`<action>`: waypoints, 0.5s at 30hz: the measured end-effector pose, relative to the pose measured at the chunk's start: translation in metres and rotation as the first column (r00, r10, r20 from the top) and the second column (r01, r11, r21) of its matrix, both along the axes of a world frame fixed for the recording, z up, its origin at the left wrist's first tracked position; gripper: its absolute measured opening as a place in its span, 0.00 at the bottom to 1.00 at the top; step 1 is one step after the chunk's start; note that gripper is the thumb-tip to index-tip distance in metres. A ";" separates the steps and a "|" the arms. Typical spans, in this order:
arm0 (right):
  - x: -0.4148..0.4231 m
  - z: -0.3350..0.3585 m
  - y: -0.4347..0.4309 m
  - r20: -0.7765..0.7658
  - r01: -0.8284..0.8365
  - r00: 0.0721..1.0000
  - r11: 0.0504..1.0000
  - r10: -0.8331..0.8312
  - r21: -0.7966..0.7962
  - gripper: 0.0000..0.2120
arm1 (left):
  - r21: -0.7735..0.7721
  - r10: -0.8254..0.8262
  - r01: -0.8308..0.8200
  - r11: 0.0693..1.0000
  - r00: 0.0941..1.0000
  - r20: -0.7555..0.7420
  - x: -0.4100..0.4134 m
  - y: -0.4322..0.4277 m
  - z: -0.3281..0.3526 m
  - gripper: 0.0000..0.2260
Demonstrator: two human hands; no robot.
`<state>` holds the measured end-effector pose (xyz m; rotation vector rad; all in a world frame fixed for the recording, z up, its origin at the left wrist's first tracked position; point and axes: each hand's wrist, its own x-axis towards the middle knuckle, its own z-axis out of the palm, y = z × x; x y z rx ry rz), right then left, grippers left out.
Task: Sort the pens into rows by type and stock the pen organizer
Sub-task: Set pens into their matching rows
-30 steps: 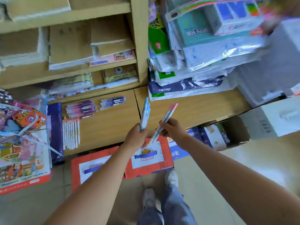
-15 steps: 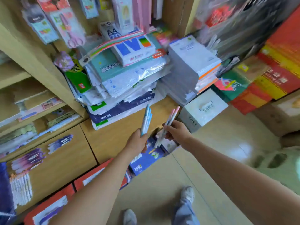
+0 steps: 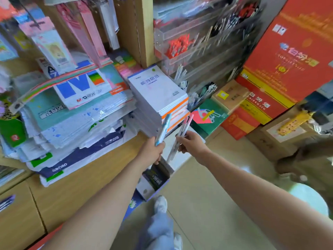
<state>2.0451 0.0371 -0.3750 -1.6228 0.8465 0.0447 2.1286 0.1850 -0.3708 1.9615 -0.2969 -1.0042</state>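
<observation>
Left hand [image 3: 153,150] up front, fingers curled tight round a small bunch of blue pens [image 3: 164,127], tips pointing up past the corner of the paper stack [image 3: 158,94]. Right hand [image 3: 191,143] just beside it, thumb and fingers pinching a bunch of pink-capped pens [image 3: 182,134] near their middle, the lower ends dangling free below the palm. Both bunches are in the air, over the edge of the counter [image 3: 90,177] and the open box [image 3: 155,177] on the floor. The clear pen organizer [image 3: 198,51] is up and to the right, well apart from both hands, and it is smeared with blur, so I can't tell which tiers have room.

Now the hazards. That pink pinch looks the weaker grip: a loose pen could slide out and drop into the box or onto the floor. The two bunches sit close, so a bump could mix the types. Reaching up, the blue tips may clip the paper stack's corner. And with both hands full, feeding a narrow tier one-handed could scatter pens into the wrong row.
</observation>
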 end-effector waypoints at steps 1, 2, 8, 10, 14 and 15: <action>0.007 0.001 -0.016 0.011 0.011 1.000 1.000 -0.011 -0.005 0.05 | -0.013 -0.009 0.009 1.000 1.000 0.005 0.009 -0.017 0.000 0.03; 0.014 0.003 -0.031 0.020 0.020 1.000 1.000 -0.020 -0.013 0.04 | -0.023 -0.018 0.019 1.000 1.000 0.012 0.018 -0.033 0.000 0.05; 0.058 0.013 -0.113 0.058 0.075 0.996 0.997 -0.073 -0.029 0.06 | 0.012 -0.068 0.067 0.998 0.993 0.097 0.073 -0.118 0.001 0.08; 0.073 0.015 -0.138 0.053 0.095 0.994 0.995 -0.094 -0.027 0.07 | 0.023 -0.093 0.091 0.996 0.989 0.111 0.091 -0.144 0.001 0.07; 0.106 0.020 -0.189 0.067 0.134 0.989 0.990 -0.131 -0.040 0.08 | 0.012 -0.104 0.104 0.995 0.988 0.114 0.120 -0.191 0.003 0.07; 0.114 0.019 -0.202 0.075 0.143 0.987 0.989 -0.140 -0.035 0.08 | 0.016 -0.099 0.098 0.995 0.988 0.114 0.126 -0.202 0.002 0.07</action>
